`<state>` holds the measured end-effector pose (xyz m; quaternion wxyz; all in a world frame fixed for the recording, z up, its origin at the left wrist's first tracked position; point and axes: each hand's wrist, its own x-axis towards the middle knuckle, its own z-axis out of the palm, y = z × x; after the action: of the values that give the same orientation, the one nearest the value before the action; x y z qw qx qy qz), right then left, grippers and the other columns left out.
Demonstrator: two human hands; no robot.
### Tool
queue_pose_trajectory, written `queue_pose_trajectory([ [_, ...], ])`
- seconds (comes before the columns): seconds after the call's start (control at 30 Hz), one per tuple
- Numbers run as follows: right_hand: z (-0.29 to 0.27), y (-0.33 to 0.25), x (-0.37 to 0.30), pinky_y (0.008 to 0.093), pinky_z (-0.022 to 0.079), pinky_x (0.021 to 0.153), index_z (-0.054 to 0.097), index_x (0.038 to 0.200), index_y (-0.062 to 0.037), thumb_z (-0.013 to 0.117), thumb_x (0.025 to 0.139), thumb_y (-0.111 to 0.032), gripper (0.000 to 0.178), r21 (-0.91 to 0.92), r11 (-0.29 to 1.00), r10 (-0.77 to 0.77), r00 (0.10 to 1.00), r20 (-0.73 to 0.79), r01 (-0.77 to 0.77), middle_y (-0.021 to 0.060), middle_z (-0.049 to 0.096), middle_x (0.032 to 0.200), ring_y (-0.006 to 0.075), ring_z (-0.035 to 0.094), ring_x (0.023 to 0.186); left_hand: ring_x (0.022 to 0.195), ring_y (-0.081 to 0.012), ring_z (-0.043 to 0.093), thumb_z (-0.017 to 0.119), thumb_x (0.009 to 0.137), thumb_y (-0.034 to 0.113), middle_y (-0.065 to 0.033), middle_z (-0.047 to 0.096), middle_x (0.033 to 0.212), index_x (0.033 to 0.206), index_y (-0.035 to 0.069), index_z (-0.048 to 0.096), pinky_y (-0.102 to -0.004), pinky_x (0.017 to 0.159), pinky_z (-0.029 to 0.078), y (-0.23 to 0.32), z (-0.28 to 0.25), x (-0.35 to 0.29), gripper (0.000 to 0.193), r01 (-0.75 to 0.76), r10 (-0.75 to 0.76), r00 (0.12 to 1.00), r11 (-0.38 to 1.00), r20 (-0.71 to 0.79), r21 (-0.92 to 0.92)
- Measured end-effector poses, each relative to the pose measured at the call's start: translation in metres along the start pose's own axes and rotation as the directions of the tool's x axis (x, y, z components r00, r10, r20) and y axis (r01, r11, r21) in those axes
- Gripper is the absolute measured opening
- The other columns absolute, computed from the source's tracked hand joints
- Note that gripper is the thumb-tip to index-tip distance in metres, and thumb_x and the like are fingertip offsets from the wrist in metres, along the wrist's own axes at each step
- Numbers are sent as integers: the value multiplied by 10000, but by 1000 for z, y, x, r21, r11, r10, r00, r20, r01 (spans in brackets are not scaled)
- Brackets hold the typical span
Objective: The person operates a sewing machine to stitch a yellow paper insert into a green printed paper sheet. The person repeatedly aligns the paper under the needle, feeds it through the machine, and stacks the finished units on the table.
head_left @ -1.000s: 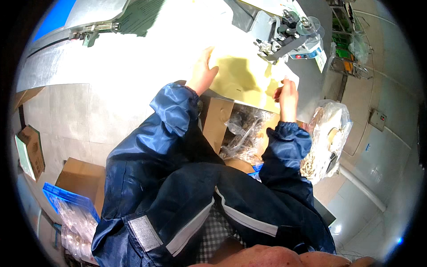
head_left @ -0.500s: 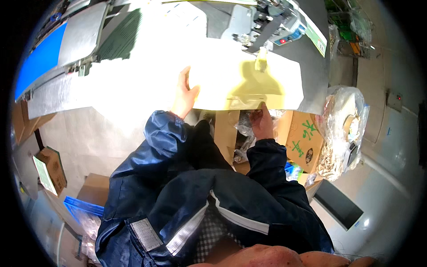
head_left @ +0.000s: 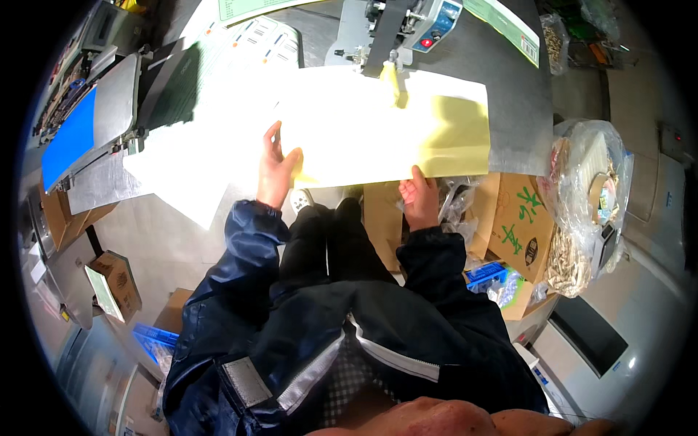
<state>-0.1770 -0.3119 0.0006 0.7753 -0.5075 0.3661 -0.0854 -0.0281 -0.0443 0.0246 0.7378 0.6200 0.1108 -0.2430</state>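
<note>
A glaring yellow paper sheet [head_left: 443, 138] lies across the near part of the worktable, its near edge over the table's front. My left hand [head_left: 276, 174] is at the sheet's left end, thumb on its edge and fingers curled beside it. My right hand [head_left: 419, 200] pinches the near edge, thumb on top and the other fingers partly hidden. Beyond the sheet stands a small bench machine [head_left: 432, 25] with a blue-and-white control box and a red light. Its yellow-tipped part [head_left: 390, 78] reaches down over the sheet; whether it touches cannot be told.
Several white sheets [head_left: 189, 163] lie overexposed on the left, by a metal-and-blue device [head_left: 73, 138]. A green-and-white printed sheet [head_left: 509, 33] lies at the far right. Right of my legs stand an open cardboard box [head_left: 520, 225] and a clear plastic bag [head_left: 592, 167] full of bits.
The view has shifted. Both hands and the yellow sheet have moved a little left relative to the machine, and the yellow tip is now over a part nearer the sheet's middle.
</note>
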Motion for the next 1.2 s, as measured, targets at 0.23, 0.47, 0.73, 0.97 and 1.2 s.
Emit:
queue_pose_trajectory([
  [0.23,-136,-68,3,417,471,948,588,1265,-19,608,869,-60,398,-977,86,-466,874,134,195,186,575,1231,344,543,1158,901,-169,619,563,957,46,-135,519,1250,1496,58,288,-281,698,539,-7,49,-73,606,33,-32,998,999,-45,35],
  [0.47,-255,-144,108,323,500,775,578,1257,-87,602,972,-176,299,-60,995,-100,906,-411,82,58,594,1150,185,582,976,986,-187,601,573,912,-2,-150,517,1266,1447,30,359,-304,831,513,28,21,-11,577,-224,283,938,935,-198,274],
  [0.73,-284,-148,155,401,510,810,558,1320,-72,590,978,-198,366,-280,960,-144,816,-560,-23,97,560,1246,253,579,1044,1151,-227,546,646,895,160,-167,519,1358,1438,-7,377,-351,929,449,105,-62,147,629,-117,314,850,896,-423,429],
  [0.97,-199,-76,51,272,432,593,610,1035,-33,596,951,-190,178,-648,761,-145,974,-176,-3,35,592,836,108,549,709,1121,-315,617,750,802,342,-304,589,1250,1370,-198,381,-368,910,492,119,-134,297,866,58,345,796,775,-497,630],
  [1.2,-7,-9,-27,279,459,585,623,1013,-23,602,943,-157,154,-559,804,320,940,116,-204,47,653,839,115,588,689,910,-288,676,829,738,430,-257,671,1053,1170,-173,554,-361,759,539,155,-144,316,790,31,300,832,816,-467,578],
])
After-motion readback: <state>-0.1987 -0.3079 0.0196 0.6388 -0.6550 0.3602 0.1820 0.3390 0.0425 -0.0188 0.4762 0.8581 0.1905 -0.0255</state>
